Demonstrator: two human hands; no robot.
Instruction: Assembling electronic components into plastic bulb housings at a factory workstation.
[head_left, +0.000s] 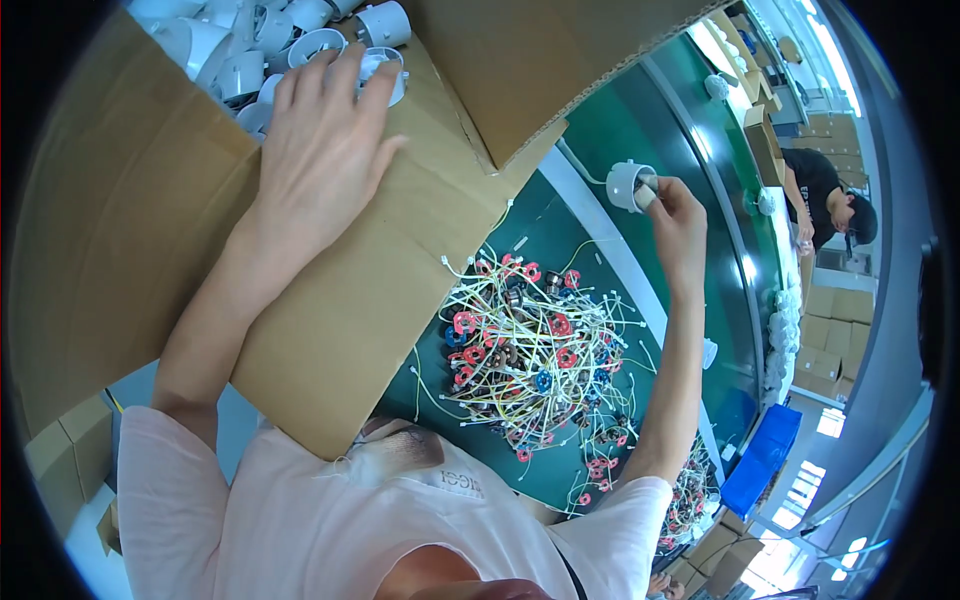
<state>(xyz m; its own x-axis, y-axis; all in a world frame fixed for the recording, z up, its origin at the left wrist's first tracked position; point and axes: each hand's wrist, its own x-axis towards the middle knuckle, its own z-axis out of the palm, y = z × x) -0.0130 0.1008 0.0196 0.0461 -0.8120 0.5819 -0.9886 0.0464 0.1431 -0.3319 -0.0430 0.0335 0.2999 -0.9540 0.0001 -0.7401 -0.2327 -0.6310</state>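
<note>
My left hand (325, 150) reaches over a cardboard flap to white plastic cup-shaped housings (245, 75) heaped in a large carton (110, 240). Its fingers are stretched and slightly apart, with the tips at one ring-rimmed housing (395, 85); no firm hold on it shows. On the right, above the green conveyor belt, my right hand (678, 225) pinches a white cup-shaped housing (625, 187) by its open side. A pale wire runs from near that housing toward the upper left. What sits inside it is mostly hidden by my fingers.
A tangled pile of wired coils (540, 350), red, blue and copper, lies on the green surface before me. A blue bin (760, 460) stands by the conveyor at lower right. Across the belt a person (825, 200) in dark clothes works near white parts (782, 340).
</note>
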